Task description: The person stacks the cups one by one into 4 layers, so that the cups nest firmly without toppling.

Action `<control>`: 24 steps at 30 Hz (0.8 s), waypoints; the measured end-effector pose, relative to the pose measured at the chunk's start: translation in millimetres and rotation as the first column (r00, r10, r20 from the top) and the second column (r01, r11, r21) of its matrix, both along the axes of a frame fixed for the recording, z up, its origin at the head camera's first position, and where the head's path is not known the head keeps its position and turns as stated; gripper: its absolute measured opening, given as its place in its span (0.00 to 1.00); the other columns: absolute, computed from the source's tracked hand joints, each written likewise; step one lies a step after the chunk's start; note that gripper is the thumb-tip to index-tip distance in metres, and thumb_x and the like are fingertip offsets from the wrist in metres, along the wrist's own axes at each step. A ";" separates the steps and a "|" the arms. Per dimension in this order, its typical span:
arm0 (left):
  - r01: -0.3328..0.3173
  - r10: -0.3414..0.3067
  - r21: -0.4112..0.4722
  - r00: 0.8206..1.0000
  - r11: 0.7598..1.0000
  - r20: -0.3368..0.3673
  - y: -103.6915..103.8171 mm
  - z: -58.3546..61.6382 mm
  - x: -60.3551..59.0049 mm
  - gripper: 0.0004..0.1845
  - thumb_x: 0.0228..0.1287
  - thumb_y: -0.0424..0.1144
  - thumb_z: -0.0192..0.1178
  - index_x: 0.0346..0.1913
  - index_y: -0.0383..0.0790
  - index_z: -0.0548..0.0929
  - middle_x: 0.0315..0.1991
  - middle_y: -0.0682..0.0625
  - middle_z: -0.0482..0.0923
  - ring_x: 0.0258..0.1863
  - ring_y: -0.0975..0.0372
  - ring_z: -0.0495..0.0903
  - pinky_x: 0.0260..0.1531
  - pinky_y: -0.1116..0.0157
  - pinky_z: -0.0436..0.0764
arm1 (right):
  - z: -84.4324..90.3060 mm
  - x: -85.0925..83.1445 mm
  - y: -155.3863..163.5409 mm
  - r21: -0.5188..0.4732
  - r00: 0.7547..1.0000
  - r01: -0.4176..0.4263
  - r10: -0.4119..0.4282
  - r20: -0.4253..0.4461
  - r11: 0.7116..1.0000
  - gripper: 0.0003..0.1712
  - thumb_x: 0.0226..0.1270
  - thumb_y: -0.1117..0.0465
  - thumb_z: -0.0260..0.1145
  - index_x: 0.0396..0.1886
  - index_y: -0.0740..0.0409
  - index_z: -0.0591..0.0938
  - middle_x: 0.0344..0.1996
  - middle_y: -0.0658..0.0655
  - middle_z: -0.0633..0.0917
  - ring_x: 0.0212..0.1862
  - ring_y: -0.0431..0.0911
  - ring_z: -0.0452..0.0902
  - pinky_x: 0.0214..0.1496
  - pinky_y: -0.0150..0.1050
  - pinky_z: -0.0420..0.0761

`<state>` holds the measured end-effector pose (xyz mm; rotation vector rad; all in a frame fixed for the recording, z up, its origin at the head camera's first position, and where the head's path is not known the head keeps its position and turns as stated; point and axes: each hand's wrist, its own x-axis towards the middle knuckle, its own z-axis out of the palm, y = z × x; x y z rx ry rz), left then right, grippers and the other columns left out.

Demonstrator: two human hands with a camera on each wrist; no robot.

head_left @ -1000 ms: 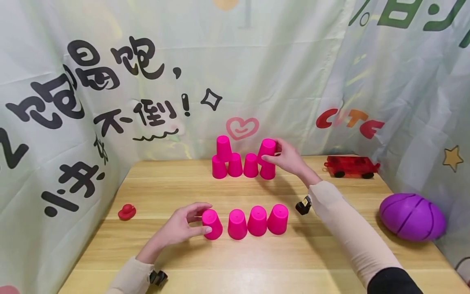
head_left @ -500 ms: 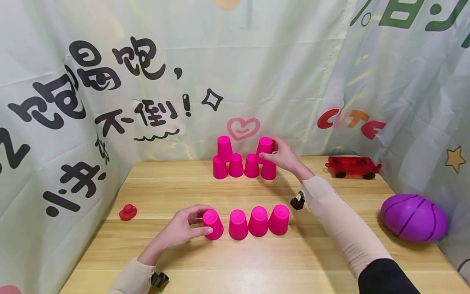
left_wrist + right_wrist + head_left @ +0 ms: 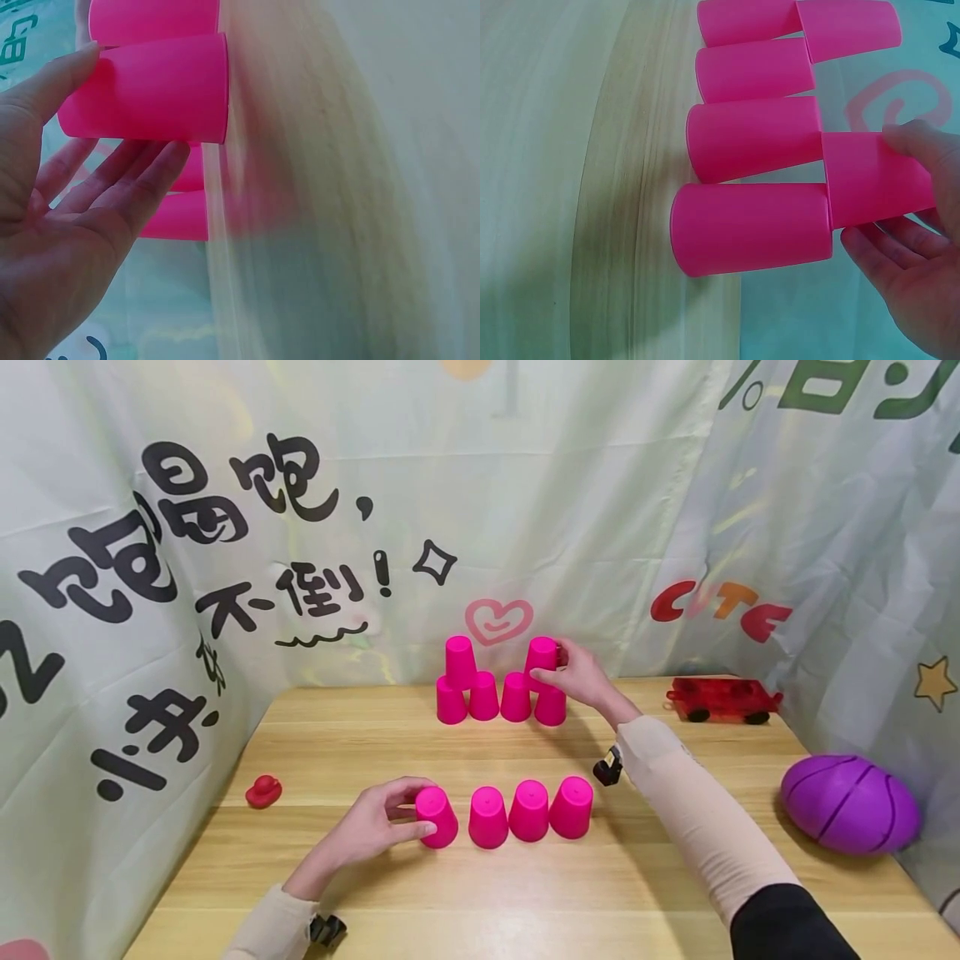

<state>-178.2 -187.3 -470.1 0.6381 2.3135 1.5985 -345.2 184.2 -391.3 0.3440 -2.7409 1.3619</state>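
Observation:
My left hand [image 3: 365, 827] holds an upturned pink cup [image 3: 437, 814] at the left end of the front row, thumb on its near side. The left wrist view shows the fingers round this cup [image 3: 150, 90]. At the back, my right hand [image 3: 587, 680] grips another upturned pink cup [image 3: 541, 658] between thumb and fingers. That cup [image 3: 870, 176] bridges two lower cups, a front one [image 3: 754, 229] and its neighbour [image 3: 757, 139] in the right wrist view. To its left, an upper cup [image 3: 460, 662] stands across two more base cups.
Three other upturned pink cups, the middle one [image 3: 528, 810] among them, stand to the right of my left hand. A small red hat [image 3: 263, 791] lies at left. A red toy car [image 3: 722, 700] and a purple ball [image 3: 850, 804] stand at right. A printed curtain hangs behind the table.
My right hand has shifted a little left with its cup, which now sits over the gap between the two right base cups. The left hand keeps its hold in place.

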 end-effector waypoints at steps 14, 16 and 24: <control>0.001 -0.003 -0.036 0.999 0.999 -0.043 0.7 2.9 0.1 0.29 0.62 0.42 0.78 0.65 0.43 0.82 0.57 0.45 0.86 0.56 0.51 0.87 0.57 0.60 0.87 | -1.7 -1.8 0.2 -0.017 1.000 -0.007 0.007 0.002 1.000 0.39 0.67 0.54 0.76 0.74 0.58 0.72 0.56 0.65 0.85 0.56 0.60 0.82 0.60 0.56 0.85; 0.002 -0.003 -0.042 0.999 0.999 -0.036 1.2 3.3 0.2 0.29 0.62 0.43 0.77 0.65 0.42 0.81 0.57 0.45 0.86 0.57 0.51 0.87 0.57 0.60 0.87 | -1.6 -1.8 0.2 -0.016 1.000 -0.009 0.009 0.000 1.000 0.39 0.67 0.54 0.76 0.74 0.58 0.72 0.56 0.65 0.85 0.56 0.61 0.82 0.60 0.56 0.85; -0.002 0.001 -0.031 0.999 1.000 -0.043 2.2 6.8 -4.8 0.29 0.63 0.42 0.77 0.65 0.43 0.81 0.57 0.44 0.86 0.55 0.51 0.88 0.56 0.58 0.88 | 0.0 -1.4 0.3 -0.019 1.000 -0.008 0.008 0.000 1.000 0.39 0.67 0.55 0.76 0.73 0.59 0.72 0.57 0.65 0.84 0.56 0.61 0.82 0.60 0.56 0.85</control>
